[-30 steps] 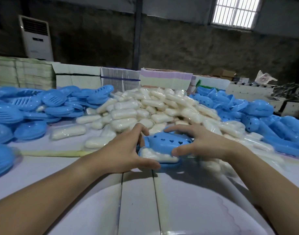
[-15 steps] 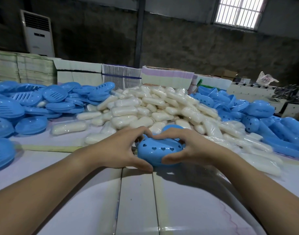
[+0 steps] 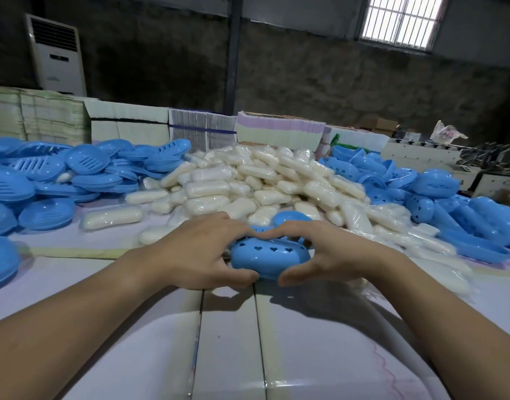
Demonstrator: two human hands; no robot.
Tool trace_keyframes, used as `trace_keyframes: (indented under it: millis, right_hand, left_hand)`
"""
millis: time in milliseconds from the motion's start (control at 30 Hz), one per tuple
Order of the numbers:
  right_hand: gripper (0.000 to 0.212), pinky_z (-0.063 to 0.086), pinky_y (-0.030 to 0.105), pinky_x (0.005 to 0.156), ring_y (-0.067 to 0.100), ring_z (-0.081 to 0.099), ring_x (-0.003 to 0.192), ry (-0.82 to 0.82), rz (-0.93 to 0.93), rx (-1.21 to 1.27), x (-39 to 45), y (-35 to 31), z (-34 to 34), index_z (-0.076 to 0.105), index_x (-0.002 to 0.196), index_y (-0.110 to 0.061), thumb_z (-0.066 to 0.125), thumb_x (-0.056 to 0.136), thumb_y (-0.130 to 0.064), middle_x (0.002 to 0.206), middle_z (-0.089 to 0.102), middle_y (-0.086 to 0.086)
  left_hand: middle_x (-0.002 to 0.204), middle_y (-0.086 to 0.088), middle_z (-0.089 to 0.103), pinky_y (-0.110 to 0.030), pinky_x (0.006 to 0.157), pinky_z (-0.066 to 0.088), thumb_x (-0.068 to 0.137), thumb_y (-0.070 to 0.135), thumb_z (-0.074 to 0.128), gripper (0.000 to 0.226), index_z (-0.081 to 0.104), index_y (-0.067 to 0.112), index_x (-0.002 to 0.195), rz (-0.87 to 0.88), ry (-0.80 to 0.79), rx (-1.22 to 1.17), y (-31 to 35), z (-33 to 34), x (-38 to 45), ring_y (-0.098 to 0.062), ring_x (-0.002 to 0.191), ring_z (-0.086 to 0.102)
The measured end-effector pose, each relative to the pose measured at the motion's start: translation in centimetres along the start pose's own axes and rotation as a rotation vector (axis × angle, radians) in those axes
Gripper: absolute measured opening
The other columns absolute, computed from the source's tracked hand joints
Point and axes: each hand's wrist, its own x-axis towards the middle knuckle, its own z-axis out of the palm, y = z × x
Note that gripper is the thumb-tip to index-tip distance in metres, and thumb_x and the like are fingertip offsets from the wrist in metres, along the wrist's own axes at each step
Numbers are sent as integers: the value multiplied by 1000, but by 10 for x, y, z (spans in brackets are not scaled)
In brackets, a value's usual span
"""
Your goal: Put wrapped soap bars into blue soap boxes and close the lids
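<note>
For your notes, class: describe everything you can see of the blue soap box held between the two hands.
The soap box is a rounded oval shell of smooth, glossy blue plastic. A row of small heart-shaped holes runs across its top. Its lid looks closed, and no soap shows inside. It sits low at the table's near edge, before the soap pile. The left hand and right hand grip its ends, thumbs in front, fingers curled over the top.

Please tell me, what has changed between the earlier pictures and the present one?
The lid of the blue soap box came down: a second ago it stood ajar with the wrapped bar showing, now it is shut and the bar is hidden. The left hand and right hand closed in and grip the box from both sides. The soap pile and loose box parts stayed put.
</note>
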Motion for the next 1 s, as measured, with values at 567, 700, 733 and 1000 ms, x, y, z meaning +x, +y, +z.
trace_keyframes:
  millis: [567, 700, 733, 1000]
  right_hand:
    - [41, 51, 30, 80, 6, 60, 89, 199, -47, -38, 2, -4, 4, 64, 119, -38, 76, 80, -42, 101, 66, -14]
    - [45, 52, 29, 78, 6, 62, 88, 237, -48, -28, 2, -3, 4, 66, 114, -38, 80, 71, -36, 99, 68, -15]
    - [43, 52, 31, 76, 7, 62, 85, 261, -54, -27, 2, -3, 4, 67, 112, -37, 78, 70, -38, 96, 68, -14]
    - [44, 50, 23, 81, 6, 61, 96, 269, -87, 159, 1, 0, 4, 64, 112, -38, 75, 69, -39, 103, 64, -21]
  left_hand:
    - [89, 17, 56, -24, 69, 38, 73, 80, 55, 27, 46, 62, 90, 1, 93, -138, -19, 9, 2, 3, 91, 50]
    - [88, 15, 56, -24, 68, 36, 74, 78, 55, 29, 45, 53, 86, -13, 122, -119, -16, 9, 2, 2, 88, 50]
    - [87, 16, 56, -24, 68, 36, 74, 77, 54, 30, 46, 52, 86, -11, 133, -126, -14, 9, 2, 2, 87, 50]
    - [85, 13, 60, -35, 72, 43, 77, 75, 52, 52, 63, 31, 101, 41, 263, -93, -7, 3, 0, -8, 84, 52]
